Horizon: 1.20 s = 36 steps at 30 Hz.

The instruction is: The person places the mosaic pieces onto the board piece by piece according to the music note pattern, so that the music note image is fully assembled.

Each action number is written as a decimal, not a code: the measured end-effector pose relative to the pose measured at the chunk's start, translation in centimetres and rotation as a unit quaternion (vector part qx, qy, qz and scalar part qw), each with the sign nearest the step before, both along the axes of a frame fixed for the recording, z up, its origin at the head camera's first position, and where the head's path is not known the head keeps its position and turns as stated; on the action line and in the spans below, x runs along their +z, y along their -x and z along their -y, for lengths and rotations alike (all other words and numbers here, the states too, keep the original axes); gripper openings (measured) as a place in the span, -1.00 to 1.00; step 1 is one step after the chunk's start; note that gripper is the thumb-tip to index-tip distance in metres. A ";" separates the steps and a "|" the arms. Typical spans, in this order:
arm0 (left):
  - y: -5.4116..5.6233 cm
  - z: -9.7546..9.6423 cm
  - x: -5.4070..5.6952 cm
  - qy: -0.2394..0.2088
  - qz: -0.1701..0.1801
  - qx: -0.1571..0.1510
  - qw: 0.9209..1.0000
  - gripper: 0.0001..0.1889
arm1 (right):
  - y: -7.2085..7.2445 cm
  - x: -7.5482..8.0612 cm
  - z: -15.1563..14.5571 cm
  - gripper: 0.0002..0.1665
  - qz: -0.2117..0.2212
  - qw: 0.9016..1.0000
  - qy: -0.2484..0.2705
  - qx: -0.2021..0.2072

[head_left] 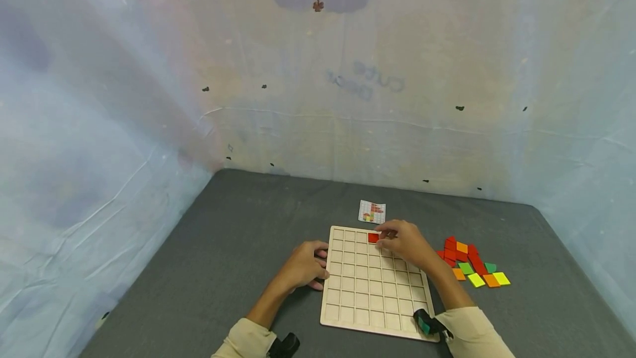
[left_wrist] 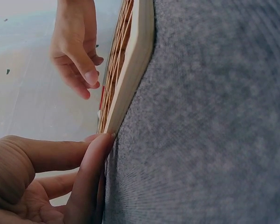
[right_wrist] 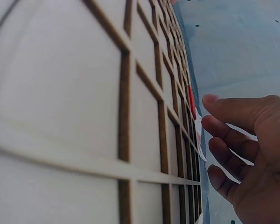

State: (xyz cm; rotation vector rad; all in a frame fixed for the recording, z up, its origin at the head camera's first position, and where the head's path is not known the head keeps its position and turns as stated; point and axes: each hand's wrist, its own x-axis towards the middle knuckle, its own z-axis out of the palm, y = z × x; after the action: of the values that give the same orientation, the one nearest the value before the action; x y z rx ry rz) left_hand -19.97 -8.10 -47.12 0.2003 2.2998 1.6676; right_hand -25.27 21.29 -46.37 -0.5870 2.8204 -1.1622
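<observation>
The left hand (head_left: 301,264) touches the grid board (head_left: 361,300) at its left edge, whether pinching cannot be told; the right hand (head_left: 404,243), released, is just beside the red tile (head_left: 373,238) at a far-row cell; tile-seating appears underway; the next move calls for gentle alignment.

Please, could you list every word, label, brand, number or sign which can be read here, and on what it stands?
None can be read with certainty.
Sheet: faint blue lettering, seemingly mirrored, too blurred to quote.
Card: coloured pattern; any print is too small to read.
Board, red tile: no text visible.
</observation>
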 end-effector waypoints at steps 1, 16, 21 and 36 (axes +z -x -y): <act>0.0 0.0 0.0 0.000 0.000 0.000 1.000 -0.27 | -0.1 0.0 -0.1 -0.70 -0.001 1.000 0.004 -0.003; 0.0 0.0 0.0 -0.002 0.005 0.003 1.000 -0.27 | -1.6 0.2 -2.7 -0.60 -0.042 0.996 -0.004 -0.073; 0.0 0.1 0.0 -0.004 0.006 0.003 1.000 -0.28 | -1.8 0.2 -4.0 -0.55 -0.044 0.994 -0.002 -0.099; 0.0 -0.2 0.0 0.006 0.003 0.000 1.000 -0.28 | -1.9 -0.3 -8.2 -0.44 -0.055 0.989 -0.009 -0.136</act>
State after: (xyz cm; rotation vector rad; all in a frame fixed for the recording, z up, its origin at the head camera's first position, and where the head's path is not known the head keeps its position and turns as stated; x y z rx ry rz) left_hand -19.97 -7.94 -47.08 0.1926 2.3049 1.6530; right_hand -23.34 29.54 -46.67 -0.2779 3.0782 -1.1728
